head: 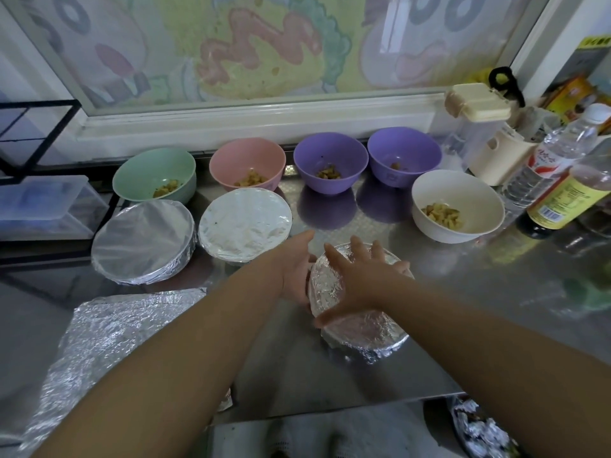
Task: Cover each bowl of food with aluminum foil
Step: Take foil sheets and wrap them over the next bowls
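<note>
Here, a crinkly foil-covered bowl (360, 328), left hand (294, 267) open at its side, right hand (362, 277) flat on top.

Right hand (357, 279) lies flat on the foil-covered bowl (360, 328); left hand (294, 272) seemingly presses its side (five bowls (458, 193) uncovered).

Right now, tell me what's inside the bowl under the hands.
Nothing inside shows: foil wraps its top and rim, hiding the contents. The right hand lies spread on the foil; the left hand is against its left side.
</note>
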Demonstrator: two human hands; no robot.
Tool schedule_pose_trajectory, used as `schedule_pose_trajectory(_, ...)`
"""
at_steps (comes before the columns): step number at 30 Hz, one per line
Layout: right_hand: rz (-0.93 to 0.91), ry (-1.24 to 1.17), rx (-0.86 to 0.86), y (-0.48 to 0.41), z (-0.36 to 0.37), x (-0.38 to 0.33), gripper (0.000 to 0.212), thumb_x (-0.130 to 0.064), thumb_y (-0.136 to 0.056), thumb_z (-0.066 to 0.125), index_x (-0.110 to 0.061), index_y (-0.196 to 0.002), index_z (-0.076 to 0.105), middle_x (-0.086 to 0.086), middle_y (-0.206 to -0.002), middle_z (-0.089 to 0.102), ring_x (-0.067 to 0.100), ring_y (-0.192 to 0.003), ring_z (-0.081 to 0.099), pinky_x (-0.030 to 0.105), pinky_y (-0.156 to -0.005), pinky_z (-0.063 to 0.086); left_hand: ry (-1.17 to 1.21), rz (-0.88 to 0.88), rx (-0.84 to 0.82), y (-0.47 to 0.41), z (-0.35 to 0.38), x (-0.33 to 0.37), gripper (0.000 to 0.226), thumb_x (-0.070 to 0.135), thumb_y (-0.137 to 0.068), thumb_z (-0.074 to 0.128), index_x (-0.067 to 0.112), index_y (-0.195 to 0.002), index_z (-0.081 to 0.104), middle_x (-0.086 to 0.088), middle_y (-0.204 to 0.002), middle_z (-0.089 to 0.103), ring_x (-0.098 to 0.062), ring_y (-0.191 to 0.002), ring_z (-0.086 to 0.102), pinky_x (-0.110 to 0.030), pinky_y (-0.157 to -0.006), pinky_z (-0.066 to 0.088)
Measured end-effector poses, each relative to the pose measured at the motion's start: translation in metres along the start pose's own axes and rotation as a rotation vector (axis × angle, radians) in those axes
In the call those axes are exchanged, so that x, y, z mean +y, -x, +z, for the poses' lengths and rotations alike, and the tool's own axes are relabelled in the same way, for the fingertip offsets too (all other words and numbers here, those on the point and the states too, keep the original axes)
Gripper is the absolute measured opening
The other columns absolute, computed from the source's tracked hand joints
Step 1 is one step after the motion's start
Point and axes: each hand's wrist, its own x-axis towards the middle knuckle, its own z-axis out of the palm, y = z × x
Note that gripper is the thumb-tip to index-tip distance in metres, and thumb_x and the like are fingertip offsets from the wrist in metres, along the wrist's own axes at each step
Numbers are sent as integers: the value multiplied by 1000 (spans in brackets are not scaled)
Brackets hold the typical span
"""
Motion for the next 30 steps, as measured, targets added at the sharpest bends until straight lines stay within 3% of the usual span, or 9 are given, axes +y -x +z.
schedule_pose_trajectory(2,61,-19,-6,0,-1,-4,149,-97,-45,67,-48,-154,-22,7,-168,-23,49,-152,-15,88,-102,9,18,107,100,3,-4,-1,76,70,-95,33,19,-152,29,-15,-133,56,-33,-114,58,-46,-85,51)
schedule_pose_trajectory(5,122,-18,-12,-1,-6,-5,151,-100,-44,63,-45,-154,-25,12,-167,-25,46,-153,-16,90,-101,4,116,282,135,2,-9,-15,63,59,-99,42,19,-147,39,-10,-133,53,-26,-115,57,-42,-95,51)
schedule_pose_trajectory(9,-21,48,-31,-3,-9,-2,150,-93,-44,72,-53,-150,-26,3,-163,-36,43,-150,-28,88,-104,3,340,453,147,-9,-28,-52,47,37,-101,53,11,-139,50,-9,-125,57,-24,-116,54,-39,-100,47)
schedule_pose_trajectory(12,-76,90,-74,-5,-7,-2,150,-87,-43,78,-57,-149,-23,-4,-165,-32,42,-151,-26,86,-106,9,276,422,133,-15,-36,-82,35,25,-104,48,9,-135,53,-21,-124,62,-29,-104,56,-42,-97,47)
schedule_pose_trajectory(15,-68,135,-56,-7,-8,-4,148,-89,-44,76,-56,-151,-20,-4,-167,-26,41,-153,-21,87,-106,4,91,317,138,-7,-22,-103,24,30,-102,45,21,-111,65,-8,-108,71,-23,-103,62,-44,-110,39)
schedule_pose_trajectory(20,-69,178,-33,-6,-8,-3,148,-94,-43,72,-55,-151,-20,-3,-169,-21,40,-154,-18,87,-105,3,79,314,143,-16,-17,-121,22,23,-94,47,21,-104,67,0,-102,71,-15,-105,63,-35,-97,41)
schedule_pose_trajectory(24,-65,153,-28,-5,-5,0,149,-96,-40,70,-55,-151,-20,-4,-168,-22,39,-154,-19,86,-106,2,259,432,105,-20,-23,-135,33,-1,-92,47,16,-121,50,-11,-98,68,-23,-100,66,-37,-89,50)
schedule_pose_trajectory(27,-73,148,-19,-5,-3,1,150,-97,-38,69,-56,-151,-21,-4,-168,-22,40,-153,-19,86,-106,3,130,528,74,-25,-29,-147,49,-13,-81,54,16,-120,50,-15,-118,58,-19,-99,68,-37,-90,56)
schedule_pose_trajectory(30,-77,141,-19,-5,-3,2,151,-97,-38,70,-56,-150,-22,-4,-168,-24,40,-153,-20,86,-106,3,110,540,27,-20,-30,-151,49,-12,-83,64,14,-122,51,-4,-107,67,-11,-85,70,-32,-82,55)
